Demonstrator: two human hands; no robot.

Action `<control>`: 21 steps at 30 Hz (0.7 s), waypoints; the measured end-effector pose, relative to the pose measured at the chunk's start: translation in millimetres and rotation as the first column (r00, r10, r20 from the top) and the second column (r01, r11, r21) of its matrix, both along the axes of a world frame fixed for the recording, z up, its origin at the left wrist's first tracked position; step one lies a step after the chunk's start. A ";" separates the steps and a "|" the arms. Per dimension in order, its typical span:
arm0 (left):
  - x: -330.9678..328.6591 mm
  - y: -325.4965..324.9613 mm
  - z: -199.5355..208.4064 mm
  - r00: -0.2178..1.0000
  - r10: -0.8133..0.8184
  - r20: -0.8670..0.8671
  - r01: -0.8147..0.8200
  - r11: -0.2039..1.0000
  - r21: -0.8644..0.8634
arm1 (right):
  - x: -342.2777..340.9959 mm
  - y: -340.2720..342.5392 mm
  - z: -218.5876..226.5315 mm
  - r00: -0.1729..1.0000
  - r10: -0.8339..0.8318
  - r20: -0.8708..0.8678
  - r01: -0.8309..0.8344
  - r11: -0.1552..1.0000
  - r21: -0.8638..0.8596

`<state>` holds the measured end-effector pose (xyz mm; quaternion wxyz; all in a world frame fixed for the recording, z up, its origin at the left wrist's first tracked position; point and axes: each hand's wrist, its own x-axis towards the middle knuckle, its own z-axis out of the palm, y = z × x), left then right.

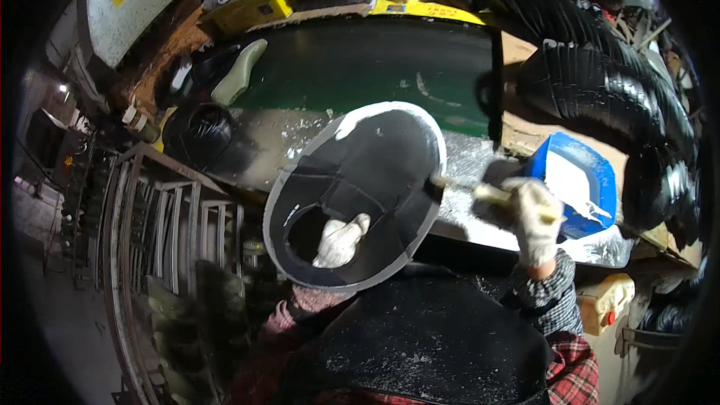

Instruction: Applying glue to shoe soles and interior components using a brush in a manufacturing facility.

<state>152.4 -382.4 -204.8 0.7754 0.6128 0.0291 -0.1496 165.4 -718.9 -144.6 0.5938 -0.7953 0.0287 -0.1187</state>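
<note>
A wide oval black piece [397,150] with a pale rim and a round hole leans over the work surface in front of me. White paste coats its rim along the far and right side. My left hand [339,244], in a white glove, comes up through the hole from below, fingers folded over the piece's inner face. My right hand [537,217], also gloved, grips a brush [491,193] whose tip touches the piece's right rim. Just beyond that hand stands a blue container [606,187] holding white paste.
A dark green surface [375,67] spans the back, with a pale green foot-shaped form [240,71] at its left. Black curved strips [600,90] are stacked along the right. A metal rack [176,232] stands at left. A yellowish jug [606,301] sits low at right.
</note>
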 end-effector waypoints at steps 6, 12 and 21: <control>10.5 2.6 2.5 0.999 0.015 0.030 -0.015 1.000 0.008 | 49.3 120.7 69.7 0.778 0.484 0.400 -0.384 0.871 -0.307; 21.3 -3.2 22.2 0.990 -0.065 0.127 0.061 0.998 0.034 | 1.7 146.2 78.3 0.463 0.751 0.470 -0.536 0.660 -0.526; 55.2 -6.3 85.5 0.954 -0.260 0.149 0.243 0.962 0.122 | -49.7 26.7 44.2 0.998 0.040 0.048 -0.040 0.999 -0.012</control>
